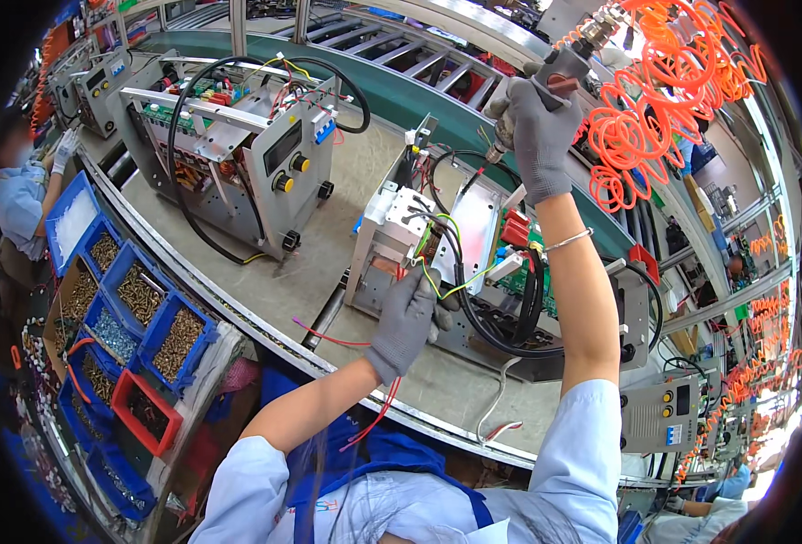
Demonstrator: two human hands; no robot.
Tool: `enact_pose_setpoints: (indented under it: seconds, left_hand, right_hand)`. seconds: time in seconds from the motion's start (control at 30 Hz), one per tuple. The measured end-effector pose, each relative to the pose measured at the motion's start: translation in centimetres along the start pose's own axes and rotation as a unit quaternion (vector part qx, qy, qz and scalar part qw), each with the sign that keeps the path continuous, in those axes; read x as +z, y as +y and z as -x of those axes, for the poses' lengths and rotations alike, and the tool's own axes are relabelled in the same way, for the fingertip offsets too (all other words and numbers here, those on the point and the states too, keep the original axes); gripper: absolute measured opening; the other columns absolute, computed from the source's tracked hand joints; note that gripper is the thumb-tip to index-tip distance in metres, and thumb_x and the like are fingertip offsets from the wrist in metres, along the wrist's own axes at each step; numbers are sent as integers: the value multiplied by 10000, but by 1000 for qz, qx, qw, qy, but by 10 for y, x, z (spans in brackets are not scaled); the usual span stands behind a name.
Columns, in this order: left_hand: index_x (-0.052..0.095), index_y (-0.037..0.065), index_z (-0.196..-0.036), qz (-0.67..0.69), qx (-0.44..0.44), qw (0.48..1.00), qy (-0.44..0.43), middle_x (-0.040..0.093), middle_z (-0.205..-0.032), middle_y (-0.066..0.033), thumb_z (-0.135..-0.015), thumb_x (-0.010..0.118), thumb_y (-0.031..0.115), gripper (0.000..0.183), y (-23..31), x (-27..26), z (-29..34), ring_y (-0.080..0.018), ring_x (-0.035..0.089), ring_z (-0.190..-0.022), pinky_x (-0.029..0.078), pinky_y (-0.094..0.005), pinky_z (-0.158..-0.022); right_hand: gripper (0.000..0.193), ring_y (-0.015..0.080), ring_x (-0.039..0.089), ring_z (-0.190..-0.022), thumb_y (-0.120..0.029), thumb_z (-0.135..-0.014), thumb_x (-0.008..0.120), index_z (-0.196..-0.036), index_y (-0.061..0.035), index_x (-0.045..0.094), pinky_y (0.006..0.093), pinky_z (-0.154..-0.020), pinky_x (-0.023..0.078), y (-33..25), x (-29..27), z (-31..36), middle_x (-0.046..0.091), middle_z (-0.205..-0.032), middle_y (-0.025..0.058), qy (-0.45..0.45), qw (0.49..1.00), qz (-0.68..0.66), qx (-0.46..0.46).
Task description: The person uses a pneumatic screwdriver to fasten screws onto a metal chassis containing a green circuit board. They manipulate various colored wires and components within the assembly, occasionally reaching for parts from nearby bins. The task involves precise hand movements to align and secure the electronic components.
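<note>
My right hand (543, 127), in a grey glove, is wrapped round a pneumatic screwdriver (566, 74). The tool's tip points down and left over an open-framed electrical unit (378, 222) that lies on the bench. Gloved as well, my left hand (405, 322) is closed at the unit's near edge on thin wires. Red wires (384, 412) trail out below that hand, and a yellow-green wire (455, 288) runs beside its fingertips. Thick black cables (532, 304) loop over the unit, next to red parts (515, 227) and a shiny metal plate (476, 218).
Another open unit (274, 163) with yellow knobs stands to the left. Blue bins (170, 349) of screws and a red bin (144, 412) sit at the near left. Orange coiled hoses (641, 118) hang at upper right. A co-worker (24, 195) is at the far left.
</note>
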State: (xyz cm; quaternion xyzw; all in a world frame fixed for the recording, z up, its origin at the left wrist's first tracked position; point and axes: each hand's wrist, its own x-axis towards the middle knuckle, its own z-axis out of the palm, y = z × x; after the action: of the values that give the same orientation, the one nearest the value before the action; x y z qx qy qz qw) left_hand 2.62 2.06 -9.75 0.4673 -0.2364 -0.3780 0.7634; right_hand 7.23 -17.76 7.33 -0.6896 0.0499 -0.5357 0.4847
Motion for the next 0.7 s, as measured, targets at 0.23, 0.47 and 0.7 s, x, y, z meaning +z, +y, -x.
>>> enact_pose_setpoints:
  seconds: [0.23,0.47,0.7]
  left_hand:
    - [522,-8,-1128,144,-51,988,-12,617,-947,-96,-986,448,234,290,7,-7,9,-148,634,-759,533,-235,-629]
    - [473,-70,-1224,301,-181,933,-79,575,-1181,-219,-953,439,66,306,2,-31,44,-264,636,-1013,569,-303,-838]
    - [533,-25,-1134,206,-216,950,-88,615,-869,-88,-954,529,364,428,15,-27,53,-115,598,-633,432,-184,-443]
  right_hand:
    - [214,150,626,-537,-57,-762,625,-926,-15,495,268,-499,498,4,6,-4,609,-660,60,-30,999,7,11]
    - [243,103,538,-474,-65,-777,635,-970,-7,500,237,-450,440,-15,-13,-4,564,-638,29,11,998,-40,-49]
    - [361,128,445,-433,-210,-887,507,-1179,0,494,314,-458,422,-129,-38,92,485,-696,52,-158,965,-207,-31]
